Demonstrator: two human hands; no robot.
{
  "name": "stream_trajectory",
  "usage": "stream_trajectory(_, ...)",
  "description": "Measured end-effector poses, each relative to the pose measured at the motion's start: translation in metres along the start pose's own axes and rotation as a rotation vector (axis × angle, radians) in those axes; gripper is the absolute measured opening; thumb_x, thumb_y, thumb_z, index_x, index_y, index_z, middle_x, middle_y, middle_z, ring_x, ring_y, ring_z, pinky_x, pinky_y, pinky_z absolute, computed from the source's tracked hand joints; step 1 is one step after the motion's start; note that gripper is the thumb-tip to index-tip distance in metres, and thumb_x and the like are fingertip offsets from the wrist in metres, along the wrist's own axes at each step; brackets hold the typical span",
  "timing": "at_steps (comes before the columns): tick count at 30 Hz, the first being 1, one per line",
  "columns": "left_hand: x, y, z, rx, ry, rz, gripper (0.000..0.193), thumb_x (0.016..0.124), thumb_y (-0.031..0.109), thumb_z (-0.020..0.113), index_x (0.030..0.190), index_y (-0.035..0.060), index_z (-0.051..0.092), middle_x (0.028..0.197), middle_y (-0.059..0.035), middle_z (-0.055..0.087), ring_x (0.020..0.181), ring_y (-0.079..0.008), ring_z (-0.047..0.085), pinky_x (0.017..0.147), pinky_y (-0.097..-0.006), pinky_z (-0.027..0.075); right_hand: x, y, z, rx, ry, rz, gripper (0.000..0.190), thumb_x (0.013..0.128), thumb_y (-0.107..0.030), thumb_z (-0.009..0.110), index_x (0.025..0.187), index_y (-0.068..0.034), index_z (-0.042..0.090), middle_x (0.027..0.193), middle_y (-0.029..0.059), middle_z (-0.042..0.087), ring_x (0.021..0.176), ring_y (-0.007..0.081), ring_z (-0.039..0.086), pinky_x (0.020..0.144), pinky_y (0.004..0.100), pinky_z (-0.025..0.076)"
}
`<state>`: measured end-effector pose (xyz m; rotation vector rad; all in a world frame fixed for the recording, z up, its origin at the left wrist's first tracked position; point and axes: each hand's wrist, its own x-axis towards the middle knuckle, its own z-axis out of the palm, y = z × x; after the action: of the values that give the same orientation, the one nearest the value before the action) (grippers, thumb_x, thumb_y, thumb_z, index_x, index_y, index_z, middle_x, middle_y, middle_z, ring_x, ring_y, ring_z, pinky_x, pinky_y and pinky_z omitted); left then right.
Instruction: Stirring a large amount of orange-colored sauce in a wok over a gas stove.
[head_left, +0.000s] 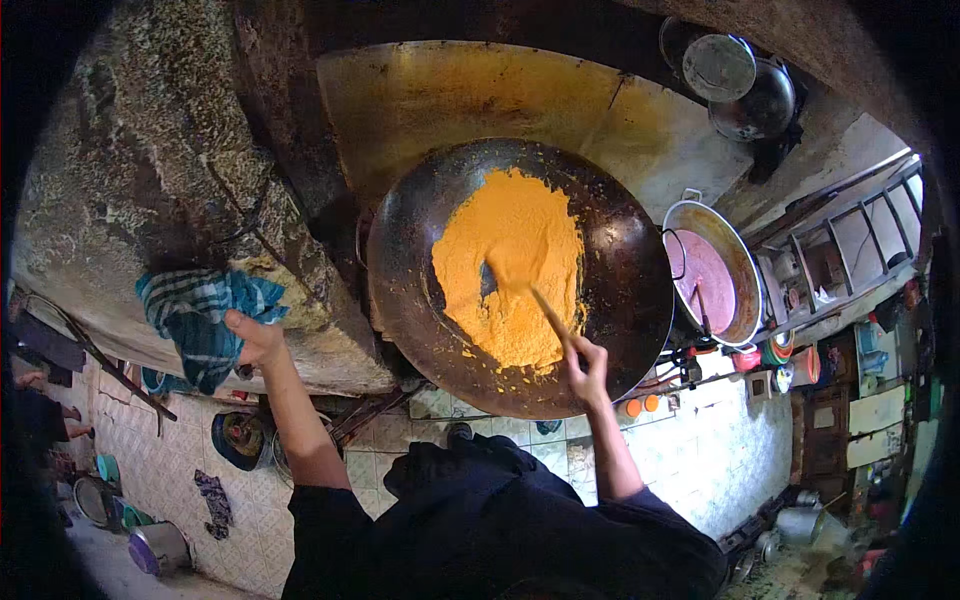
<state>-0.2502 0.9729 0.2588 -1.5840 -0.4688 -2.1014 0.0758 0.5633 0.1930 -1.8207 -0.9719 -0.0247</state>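
Note:
Before me is a large dark wok (405, 225) holding a thick, grainy orange mass (517, 225). My right hand (587, 367) grips the wooden handle (551, 316) of a stirring tool at the wok's near right side. The tool's head is buried or blurred in the orange mass, so its shape is hidden. Off to the left, my left hand (259, 341) holds a teal and white checked cloth (202, 307) by the sooty masonry wall (135, 172). The cloth hides most of the fingers.
Right of the wok stands a wide metal basin (742, 262) with a pink mixture (701, 277) and a dark-handled utensil. A curved metal sheet (480, 82) rises behind the wok. Dark pots (754, 101) sit at the upper right. Another person's legs (75, 421) show at far left.

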Motion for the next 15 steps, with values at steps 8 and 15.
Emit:
stream_trajectory(8, 0.006, 0.015, -0.003, 0.495, -0.106, 0.185, 0.036, 0.089, 0.011, 0.052, 0.117, -0.0126, 0.049, 0.124, -0.0222, 0.052, 0.105, -0.0254, 0.054, 0.094, -0.0369, 0.039, 0.006, -0.037, -0.072, -0.11, 0.241, -0.001, 0.037, 0.094, -0.019, 0.042, 0.063, -0.001, 0.049, 0.052, 0.0017, 0.046, 0.046, 0.0083, 0.04, 0.044, 0.0259, 0.029)
stream_trajectory(15, 0.029, 0.035, 0.017, -0.205, 0.058, -0.157, 0.036, 0.089, 0.013, 0.054, 0.114, -0.0125, 0.049, 0.118, -0.0213, 0.055, 0.098, -0.0266, 0.057, 0.088, -0.0362, 0.043, 0.089, 0.087, 0.006, -0.007, 0.31, -0.061, 0.03, 0.095, -0.015, 0.045, 0.071, 0.0, 0.055, 0.064, 0.0024, 0.055, 0.06, 0.008, 0.047, 0.055, 0.0244, 0.037)
